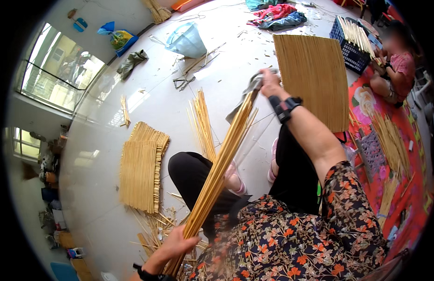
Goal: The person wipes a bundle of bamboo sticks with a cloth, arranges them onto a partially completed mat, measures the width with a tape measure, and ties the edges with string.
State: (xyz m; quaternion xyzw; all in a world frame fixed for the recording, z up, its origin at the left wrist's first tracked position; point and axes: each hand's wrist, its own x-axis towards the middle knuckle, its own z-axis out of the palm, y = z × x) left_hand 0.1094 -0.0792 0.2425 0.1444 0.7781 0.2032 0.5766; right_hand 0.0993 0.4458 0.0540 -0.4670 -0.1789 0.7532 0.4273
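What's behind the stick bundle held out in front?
Behind the stick bundle, the left leg, left foot and pale floor show beside its edges; whatever it directly covers can't be seen.

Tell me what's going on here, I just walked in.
A person in a floral top has a bundle of thin sticks slanting across the front of their body. Their left hand grips it low down, and their right hand holds a grey cloth at its upper end. A flat panel lies beyond the right arm. Someone else sits at the far right, by a blue crate.
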